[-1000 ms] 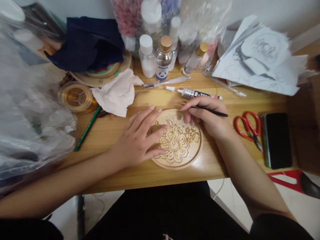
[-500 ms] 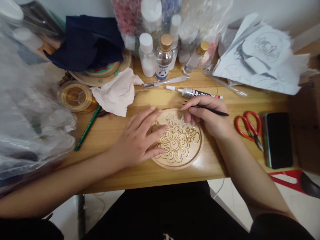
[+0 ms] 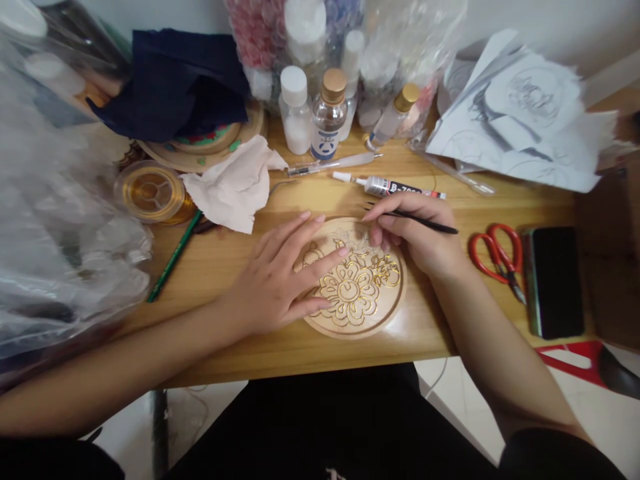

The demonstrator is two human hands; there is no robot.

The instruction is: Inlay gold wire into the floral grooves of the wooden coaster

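Note:
A round wooden plate (image 3: 393, 310) lies on the table, with gold wire forming a flower pattern (image 3: 350, 291) on it and pencil lines near its far rim. My left hand (image 3: 287, 277) rests palm down over the plate's left side, fingers spread, holding nothing. In my right hand (image 3: 417, 233), above the plate's upper right edge, are black tweezers (image 3: 430, 223), their tips pointing left and slightly apart. Just beyond that hand lies a glue tube (image 3: 395, 187) with a white nozzle.
Red-handled pliers (image 3: 497, 257) and a phone (image 3: 555, 280) lie right. Left are a green pencil (image 3: 175, 257), a gold wire spool (image 3: 153, 193) and crumpled tissue (image 3: 235, 183). Bottles (image 3: 327, 123) stand behind a white pen (image 3: 345, 161). Paper sketches (image 3: 525, 113) are at back right.
My left index finger has shifted slightly to the right over the gold pattern. My right hand and the tweezers stay in nearly the same place.

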